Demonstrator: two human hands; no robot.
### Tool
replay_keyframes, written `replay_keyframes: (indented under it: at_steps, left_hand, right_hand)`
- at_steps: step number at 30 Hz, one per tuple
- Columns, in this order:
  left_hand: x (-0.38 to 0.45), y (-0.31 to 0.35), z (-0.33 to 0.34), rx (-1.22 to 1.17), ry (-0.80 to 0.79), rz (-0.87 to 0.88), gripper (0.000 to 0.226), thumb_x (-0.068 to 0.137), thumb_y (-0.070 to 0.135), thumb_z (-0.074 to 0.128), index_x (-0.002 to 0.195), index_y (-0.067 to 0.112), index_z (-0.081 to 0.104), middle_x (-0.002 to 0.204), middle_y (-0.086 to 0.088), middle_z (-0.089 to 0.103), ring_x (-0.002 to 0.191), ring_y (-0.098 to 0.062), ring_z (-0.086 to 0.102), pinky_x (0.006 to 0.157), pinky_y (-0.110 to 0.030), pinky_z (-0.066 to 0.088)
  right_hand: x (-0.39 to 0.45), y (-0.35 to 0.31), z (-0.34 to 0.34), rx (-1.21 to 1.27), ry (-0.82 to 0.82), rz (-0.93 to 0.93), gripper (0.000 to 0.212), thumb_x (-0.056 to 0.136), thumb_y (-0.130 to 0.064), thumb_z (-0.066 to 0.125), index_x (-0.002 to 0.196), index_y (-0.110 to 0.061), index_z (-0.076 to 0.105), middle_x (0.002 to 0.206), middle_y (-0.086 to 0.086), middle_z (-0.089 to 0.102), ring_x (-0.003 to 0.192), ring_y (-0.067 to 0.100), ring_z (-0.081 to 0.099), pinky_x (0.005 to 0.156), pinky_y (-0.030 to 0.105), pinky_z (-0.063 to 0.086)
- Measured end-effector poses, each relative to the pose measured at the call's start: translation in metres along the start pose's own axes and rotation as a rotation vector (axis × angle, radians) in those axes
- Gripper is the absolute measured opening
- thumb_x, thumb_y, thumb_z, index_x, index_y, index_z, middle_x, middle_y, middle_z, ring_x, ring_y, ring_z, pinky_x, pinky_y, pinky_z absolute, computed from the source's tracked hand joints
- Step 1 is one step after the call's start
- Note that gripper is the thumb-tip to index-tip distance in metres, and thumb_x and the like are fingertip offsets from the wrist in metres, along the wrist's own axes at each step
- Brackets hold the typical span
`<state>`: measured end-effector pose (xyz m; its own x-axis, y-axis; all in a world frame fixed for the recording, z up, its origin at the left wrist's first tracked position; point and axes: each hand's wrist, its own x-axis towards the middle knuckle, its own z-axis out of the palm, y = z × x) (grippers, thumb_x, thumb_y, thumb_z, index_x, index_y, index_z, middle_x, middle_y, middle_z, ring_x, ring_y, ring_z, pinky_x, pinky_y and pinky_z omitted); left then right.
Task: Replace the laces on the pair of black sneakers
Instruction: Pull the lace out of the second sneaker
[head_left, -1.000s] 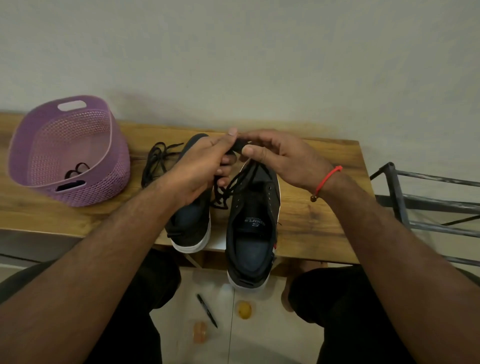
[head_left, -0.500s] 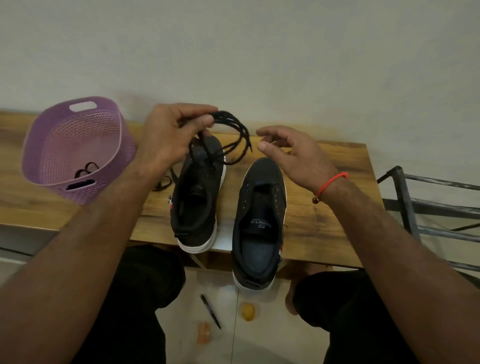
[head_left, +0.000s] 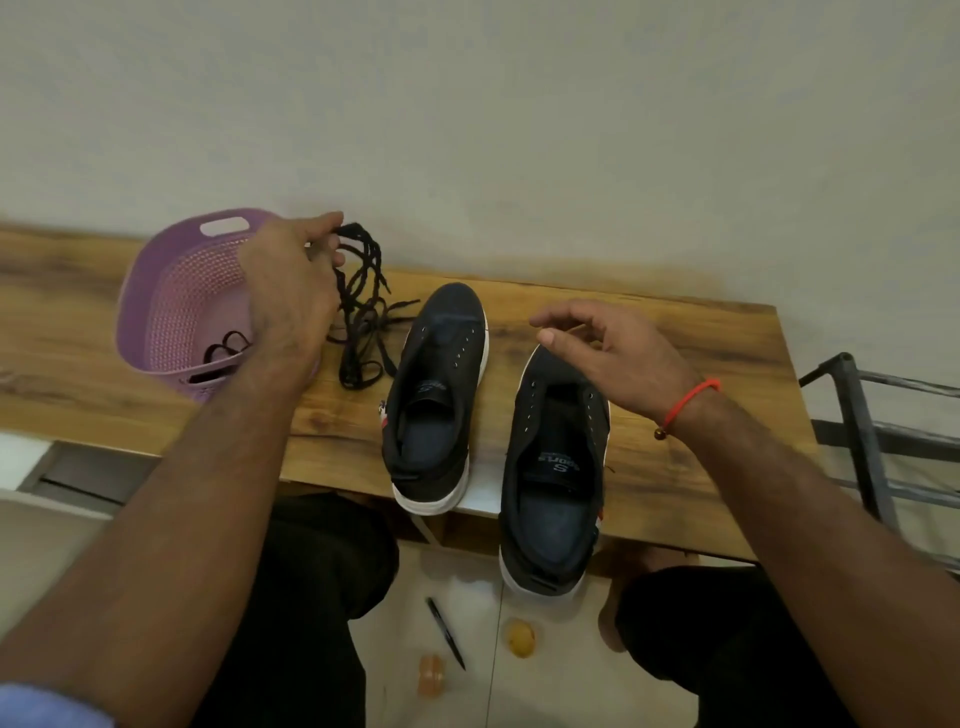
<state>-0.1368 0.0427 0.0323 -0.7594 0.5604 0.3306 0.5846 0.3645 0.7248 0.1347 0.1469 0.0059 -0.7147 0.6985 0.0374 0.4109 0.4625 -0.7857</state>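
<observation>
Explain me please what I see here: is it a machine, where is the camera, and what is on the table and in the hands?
There is no machine. A person wears the camera on the head, so it looks down at their own arms. On the wooden table stand two black sneakers, with no laces in them. A purple basket stands at the left, with something dark inside. The left hand holds a bunch of black laces, which hang down to the table beside the basket. The right hand hovers over one sneaker, relaxed, and holds nothing.
</observation>
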Motion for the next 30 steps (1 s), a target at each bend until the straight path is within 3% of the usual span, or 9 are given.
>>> replay_keyframes:
  at_steps: [2,7,12,16,19,21,24,26,30]
  left_hand:
    - [0.002,-0.003,-0.001,0.120,-0.091,-0.003,0.031,0.103,0.006,0.054,0.131,0.010,0.066,0.114,-0.006,0.071,0.093,-0.014,0.066,0.076,-0.010,0.048]
    - [-0.013,-0.006,0.006,0.760,-0.756,-0.046,0.029,0.103,0.021,0.057,0.125,0.005,0.068,0.118,-0.017,0.067,0.105,-0.029,0.060,0.088,-0.038,0.046]
    - [-0.011,0.001,0.018,0.578,-0.699,0.019,0.044,0.108,0.025,0.046,0.149,0.011,0.045,0.148,-0.020,0.050,0.133,-0.036,0.048,0.107,-0.043,0.039]
    - [-0.018,0.003,0.026,0.377,-0.904,-0.007,0.067,0.102,0.056,0.043,0.158,0.022,0.029,0.157,-0.007,0.043,0.141,-0.030,0.043,0.116,-0.043,0.036]
    - [-0.029,0.010,0.029,0.332,-1.092,-0.136,0.093,0.080,0.081,0.042,0.159,0.038,0.018,0.158,-0.006,0.040,0.133,-0.034,0.051,0.091,-0.052,0.057]
    - [-0.037,0.015,0.033,0.366,-1.163,-0.210,0.105,0.073,0.083,0.049,0.160,0.044,0.003,0.165,-0.007,0.024,0.134,-0.040,0.048,0.070,-0.047,0.061]
    - [-0.044,0.013,0.043,0.455,-1.203,-0.175,0.123,0.064,0.081,0.063,0.159,0.043,-0.006,0.167,-0.004,0.014,0.134,-0.041,0.047,0.059,-0.042,0.062]
    - [-0.044,0.007,0.049,0.509,-1.177,-0.098,0.118,0.072,0.076,0.068,0.160,0.039,0.000,0.163,-0.008,0.023,0.133,-0.037,0.048,0.069,-0.044,0.064]
    - [-0.044,0.002,0.054,0.534,-1.141,-0.048,0.104,0.081,0.066,0.070,0.159,0.028,0.013,0.154,-0.008,0.039,0.131,-0.031,0.051,0.098,-0.044,0.054]
  right_hand:
    - [0.000,0.000,0.001,-0.010,-0.006,-0.007,0.022,0.099,-0.028,0.060,0.119,-0.026,0.068,0.110,-0.011,0.067,0.103,0.004,0.062,0.093,0.028,0.053]
    - [-0.001,-0.001,0.002,-0.039,-0.019,-0.031,0.021,0.099,-0.024,0.060,0.118,-0.025,0.068,0.109,-0.012,0.066,0.104,0.005,0.061,0.094,0.028,0.051]
    - [0.000,0.000,0.003,-0.046,-0.024,-0.014,0.021,0.099,-0.025,0.060,0.118,-0.027,0.068,0.109,-0.015,0.066,0.106,0.004,0.060,0.095,0.028,0.052]
    - [-0.001,-0.004,0.001,-0.082,-0.045,0.020,0.025,0.100,-0.026,0.058,0.123,-0.028,0.064,0.118,-0.010,0.063,0.110,0.006,0.058,0.098,0.029,0.050]
    - [0.001,-0.005,-0.002,-0.261,-0.063,0.147,0.050,0.096,-0.044,0.059,0.141,-0.026,0.050,0.146,0.001,0.047,0.134,0.019,0.044,0.111,0.037,0.040]
    - [-0.001,-0.004,-0.003,-0.333,-0.176,0.320,0.086,0.084,-0.065,0.063,0.154,-0.028,0.030,0.159,0.006,0.026,0.143,0.028,0.033,0.113,0.046,0.036]
    - [-0.009,-0.006,0.000,-0.289,-0.404,0.511,0.114,0.071,-0.074,0.067,0.159,-0.031,0.008,0.165,0.005,0.009,0.143,0.034,0.032,0.107,0.052,0.044]
    - [-0.012,-0.007,0.004,-0.317,-0.488,0.524,0.113,0.075,-0.068,0.069,0.159,-0.027,0.006,0.166,0.005,0.006,0.144,0.034,0.032,0.106,0.052,0.046]
    - [-0.008,-0.006,0.007,-0.372,-0.487,0.494,0.080,0.088,-0.047,0.070,0.150,-0.014,0.031,0.150,0.009,0.031,0.121,0.028,0.051,0.092,0.046,0.055]
